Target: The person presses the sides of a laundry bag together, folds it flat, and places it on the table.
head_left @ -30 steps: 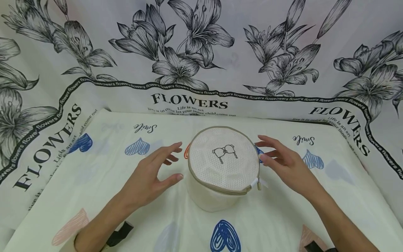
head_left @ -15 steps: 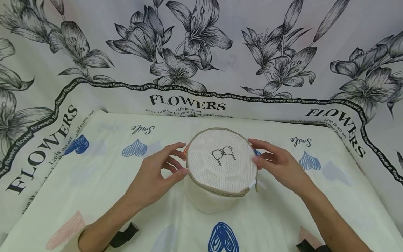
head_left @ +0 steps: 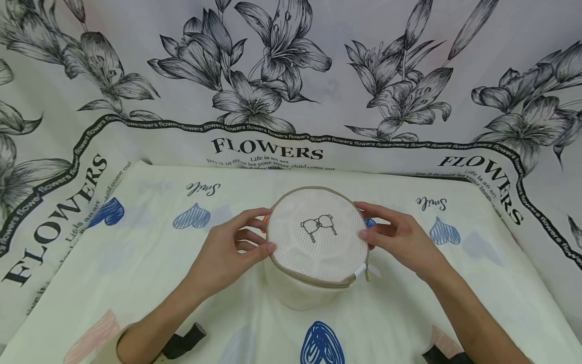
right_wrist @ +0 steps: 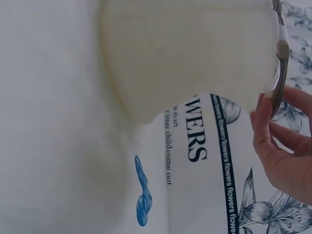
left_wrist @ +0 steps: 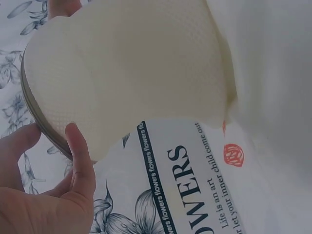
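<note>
A cream-white mesh bag point(head_left: 317, 255) bore a black glasses motif point(head_left: 318, 226) and khaki-brown trim point(head_left: 332, 284). Scribbled blue hearts point(head_left: 322, 344) and pink shapes point(head_left: 92, 336) dotted the pale surface point(head_left: 386, 318), while black line-drawn lilies point(head_left: 253, 98) and lettering point(head_left: 267, 149) patterned the white backdrop point(head_left: 338, 96).

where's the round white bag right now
In the head view, the round white bag is just right of centre, between the left hand and right hand, below the middle FLOWERS lettering.

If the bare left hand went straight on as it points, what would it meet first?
The white cylindrical mesh pouch, which the left hand appears to be touching, though depth is uncertain.
</note>
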Demonstrator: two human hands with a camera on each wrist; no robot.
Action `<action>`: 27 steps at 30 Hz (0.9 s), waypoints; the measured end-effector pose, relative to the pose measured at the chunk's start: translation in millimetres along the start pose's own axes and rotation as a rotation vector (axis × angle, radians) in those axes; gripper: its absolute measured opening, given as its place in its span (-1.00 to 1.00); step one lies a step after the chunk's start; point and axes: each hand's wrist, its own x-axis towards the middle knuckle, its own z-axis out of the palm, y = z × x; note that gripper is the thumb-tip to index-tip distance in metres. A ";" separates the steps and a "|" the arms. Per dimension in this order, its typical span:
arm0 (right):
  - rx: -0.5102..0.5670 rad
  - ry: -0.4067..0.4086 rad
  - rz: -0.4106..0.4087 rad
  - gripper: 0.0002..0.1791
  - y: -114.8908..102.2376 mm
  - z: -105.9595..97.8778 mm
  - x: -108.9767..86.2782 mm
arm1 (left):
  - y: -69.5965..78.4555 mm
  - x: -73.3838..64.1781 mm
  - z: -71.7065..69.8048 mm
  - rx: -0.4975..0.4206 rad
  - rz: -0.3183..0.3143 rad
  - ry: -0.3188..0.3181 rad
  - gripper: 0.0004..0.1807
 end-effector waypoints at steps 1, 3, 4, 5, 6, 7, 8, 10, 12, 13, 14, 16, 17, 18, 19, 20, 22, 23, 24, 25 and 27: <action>0.001 0.001 0.006 -0.40 -0.2 0.5 0.0 | -0.1 0.1 -0.1 -0.027 -0.017 -0.008 -0.35; 0.000 0.005 0.015 -0.40 -0.5 1.4 0.0 | 0.2 0.6 -0.5 -0.076 -0.052 -0.023 -0.34; 0.002 0.006 0.018 -0.40 -0.6 1.7 -0.1 | 0.4 0.9 -0.8 -0.105 -0.070 -0.032 -0.34; 0.006 0.006 0.021 -0.40 -0.7 1.8 -0.2 | 0.5 1.4 -0.9 -0.135 -0.089 -0.040 -0.33; 0.009 0.007 0.023 -0.40 -0.8 2.0 -0.5 | 0.4 1.9 -1.0 -0.159 -0.107 -0.047 -0.33; 0.010 0.007 0.025 -0.40 -0.6 2.3 -0.6 | 0.3 2.4 -1.1 -0.176 -0.123 -0.053 -0.33; 0.010 0.008 0.026 -0.39 -0.4 2.5 -0.8 | 0.1 2.9 -1.2 -0.187 -0.137 -0.057 -0.32; 0.021 0.004 0.027 -0.39 0.2 3.0 -1.0 | -0.5 4.1 -1.1 -0.218 -0.160 -0.065 -0.32; 0.025 0.004 0.030 -0.39 0.7 3.9 -1.2 | -1.3 5.4 -0.9 -0.249 -0.173 -0.073 -0.32; 0.023 0.005 0.030 -0.39 1.0 4.4 -1.2 | -1.7 5.8 -0.8 -0.263 -0.179 -0.076 -0.32; 0.022 0.005 0.032 -0.39 1.0 4.9 -1.3 | -1.9 6.2 -0.7 -0.282 -0.183 -0.081 -0.32; 0.021 0.008 0.036 -0.38 1.0 5.9 -1.3 | -2.2 6.9 -0.5 -0.309 -0.190 -0.085 -0.31; 0.019 0.010 0.039 -0.38 1.1 6.5 -1.3 | -2.5 7.2 -0.3 -0.323 -0.195 -0.086 -0.31; 0.019 0.012 0.044 -0.39 1.2 7.2 -1.4 | -2.9 7.5 0.0 -0.329 -0.201 -0.086 -0.31; 0.022 0.013 0.048 -0.38 1.4 7.9 -1.3 | -3.2 7.8 0.3 -0.335 -0.208 -0.084 -0.31; 0.026 0.014 0.053 -0.38 1.7 8.7 -1.1 | -3.7 8.2 0.7 -0.341 -0.213 -0.084 -0.31; 0.038 0.015 0.067 -0.38 2.6 10.5 -0.9 | -5.6 8.7 1.4 -0.346 -0.222 -0.083 -0.31; 0.043 0.015 0.074 -0.38 3.3 11.4 -0.8 | -6.7 8.9 1.8 -0.349 -0.224 -0.084 -0.31; 0.047 0.016 0.082 -0.38 3.8 12.4 -0.8 | -7.7 8.9 2.0 -0.347 -0.226 -0.084 -0.31; 0.048 0.017 0.089 -0.38 4.5 13.5 -0.7 | -8.8 8.9 2.3 -0.346 -0.227 -0.084 -0.32; 0.050 0.023 0.103 -0.37 5.8 15.6 -0.9 | -10.7 8.7 2.7 -0.345 -0.226 -0.085 -0.33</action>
